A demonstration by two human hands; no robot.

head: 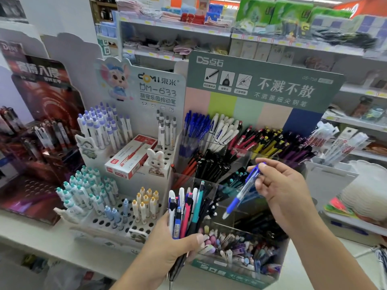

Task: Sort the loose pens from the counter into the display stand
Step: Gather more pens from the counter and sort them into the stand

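My left hand (167, 245) is wrapped round a mixed bundle of pens (186, 212), tips up, right at the front-left edge of the display stand (240, 275). My right hand (280, 185) pinches one blue pen (240, 195), tilted over the clear compartments. There's open air between my hands; the white peg rack (117, 225) sits just left of my left hand on the worktop (31, 231).

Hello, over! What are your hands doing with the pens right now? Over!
Left hand grips a mixed bunch of pens. Right hand pinches one blue pen, tilted above the clear display stand. Nothing blocking the compartments.
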